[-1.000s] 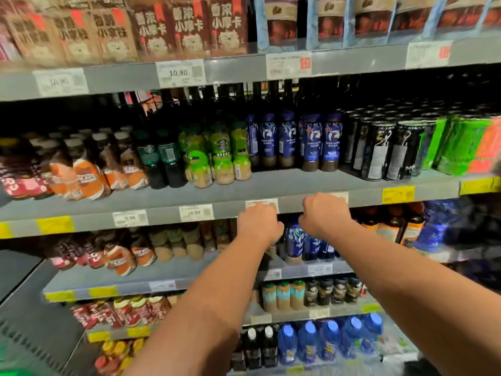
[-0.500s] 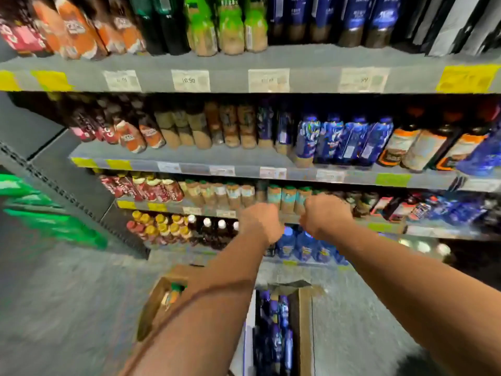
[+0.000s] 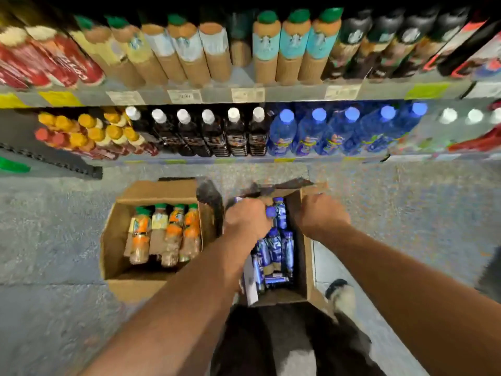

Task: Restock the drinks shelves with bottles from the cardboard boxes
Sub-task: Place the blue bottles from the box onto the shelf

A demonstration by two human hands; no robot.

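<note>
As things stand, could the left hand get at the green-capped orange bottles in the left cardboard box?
Probably yes: that brown cardboard box is open on top, its green-capped orange bottles stand uncovered, and the left hand is close beside them.

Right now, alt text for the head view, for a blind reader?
Both hands reach into the right cardboard box of blue bottles on the floor, left hand beside a blue cap, right hand at its right wall; grips unclear. The left box holds orange-labelled bottles, below stocked shelves.
</note>
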